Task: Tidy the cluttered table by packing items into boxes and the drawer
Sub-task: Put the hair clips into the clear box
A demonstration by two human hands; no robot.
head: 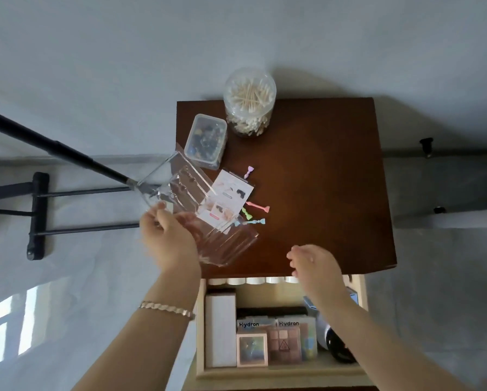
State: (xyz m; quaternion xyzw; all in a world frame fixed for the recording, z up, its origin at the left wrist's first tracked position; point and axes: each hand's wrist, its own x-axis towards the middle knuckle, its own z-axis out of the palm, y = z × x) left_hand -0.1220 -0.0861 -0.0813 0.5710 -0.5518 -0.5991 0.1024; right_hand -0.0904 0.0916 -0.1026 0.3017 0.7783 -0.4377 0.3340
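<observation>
1. My left grip [166, 235] is clamped on the near edge of the clear case [185, 187]. I hold it tilted over the left front corner of the worktop [321, 179], mouth open to take loose bits.
2. My right grip [315, 266] hangs over the front edge, fingers apart and holding nothing, free to pick up the next piece.
3. The card packet [231, 196] lies against the case, and the coloured clips [256, 207] lie just beside it, so I judge they go in next.
4. The small lidded box [205, 141] and the swab jar [249, 101] stand at the back, out of my way.
5. The drawer [281, 371] below is pulled out and already holds cartons in rows.
</observation>
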